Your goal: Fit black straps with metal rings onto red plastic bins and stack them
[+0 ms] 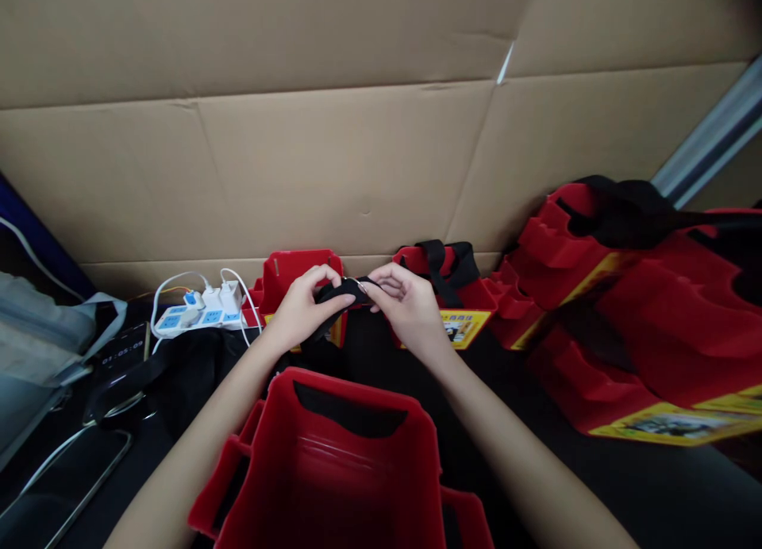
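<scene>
Both hands meet just beyond a red plastic bin (277,446) with side pockets and a slot in its far wall. My left hand (309,299) pinches a folded black strap (340,292) between thumb and fingers. On the other side, my right hand (410,299) has its fingers closed at the strap's right end. A thin shiny metal piece (359,285) shows on the strap between the fingertips; its exact shape is too small to make out. Fingers hide part of the strap.
Behind the hands stand another red bin (301,267) and one with a black strap (470,295). More red bins (595,255) crowd the right. At left are a power strip (205,317) with chargers, a phone (122,355) and a grey bag (41,335). Cardboard (345,168) walls the back.
</scene>
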### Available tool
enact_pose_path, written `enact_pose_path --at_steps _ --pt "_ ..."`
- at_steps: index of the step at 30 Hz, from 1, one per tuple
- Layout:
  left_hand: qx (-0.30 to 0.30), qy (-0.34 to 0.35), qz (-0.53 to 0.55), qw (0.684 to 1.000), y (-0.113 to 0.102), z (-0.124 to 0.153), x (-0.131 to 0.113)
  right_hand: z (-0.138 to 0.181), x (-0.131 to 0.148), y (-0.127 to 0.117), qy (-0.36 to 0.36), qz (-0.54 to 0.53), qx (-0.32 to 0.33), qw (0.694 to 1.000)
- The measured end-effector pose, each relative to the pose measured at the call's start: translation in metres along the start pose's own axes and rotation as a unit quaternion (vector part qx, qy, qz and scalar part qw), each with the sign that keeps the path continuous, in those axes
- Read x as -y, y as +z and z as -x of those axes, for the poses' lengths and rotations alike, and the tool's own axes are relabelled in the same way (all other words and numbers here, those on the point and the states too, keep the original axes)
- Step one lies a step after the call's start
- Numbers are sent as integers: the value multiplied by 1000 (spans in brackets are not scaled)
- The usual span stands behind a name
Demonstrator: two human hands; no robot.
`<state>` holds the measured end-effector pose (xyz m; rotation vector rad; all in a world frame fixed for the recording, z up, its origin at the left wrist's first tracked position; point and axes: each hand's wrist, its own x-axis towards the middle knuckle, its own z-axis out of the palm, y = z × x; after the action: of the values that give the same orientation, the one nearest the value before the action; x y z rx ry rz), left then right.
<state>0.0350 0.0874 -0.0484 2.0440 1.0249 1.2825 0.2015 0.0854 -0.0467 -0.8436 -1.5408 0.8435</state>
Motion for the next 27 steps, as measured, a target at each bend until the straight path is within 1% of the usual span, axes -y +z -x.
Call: enact_pose_path --at_steps 3,5,8,10,13,15,18,21,24,27 --pt "50 -65 31 996 -1 1 -1 2 1 0 -22 27 -21 999" --pt "72 -101 83 989 -1 1 -2 3 1 0 -28 27 -24 999" --pt "96 -154 158 971 -3 2 -4 2 1 0 -8 -15 -22 1000" --pt "115 -169 194 959 -6 2 -5 2 3 0 23 -60 -19 998" --pt "120 -143 227 956 -10 2 -6 1 6 -1 69 -115 2 991" --pt "103 -107 219 964 -11 2 -6 0 8 -4 87 -119 27 989" --pt "79 -38 161 983 -9 1 -5 -2 7 -8 98 -89 71 989" --pt "80 15 96 992 -8 0 1 -2 5 -9 94 -65 120 986" --pt "65 33 56 996 -9 -2 6 -2 3 -8 88 -55 156 982" --pt "57 28 40 997 -10 -3 8 -1 2 -6 79 -35 154 984"
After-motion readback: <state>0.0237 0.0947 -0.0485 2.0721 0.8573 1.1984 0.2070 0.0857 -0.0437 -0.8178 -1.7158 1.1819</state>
